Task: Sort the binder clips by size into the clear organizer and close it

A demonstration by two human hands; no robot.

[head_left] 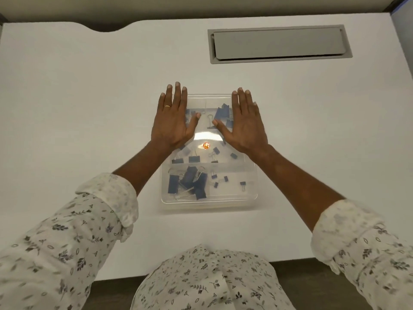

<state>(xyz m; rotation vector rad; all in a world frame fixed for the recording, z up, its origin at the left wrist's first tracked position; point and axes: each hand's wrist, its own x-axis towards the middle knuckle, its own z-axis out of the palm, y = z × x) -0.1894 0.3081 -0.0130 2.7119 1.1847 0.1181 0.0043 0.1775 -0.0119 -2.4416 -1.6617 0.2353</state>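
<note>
A clear plastic organizer point(232, 201) lies in the middle of the white desk with its clear lid down over it. Blue binder clips show through the lid in separate compartments: large clips point(190, 183) at the near left, small clips point(225, 179) at the near right, mid-sized ones point(193, 158) in the middle row, and more at the far end. My left hand point(172, 118) lies flat, fingers straight, on the lid's far left part. My right hand point(244, 120) lies flat on the far right part. A small red sticker point(206, 146) sits on the lid between my hands.
A grey cable hatch point(279, 43) is set into the white desk point(89, 108) at the far right. A curved cutout point(105, 27) marks the far left edge. The near desk edge runs just above my lap.
</note>
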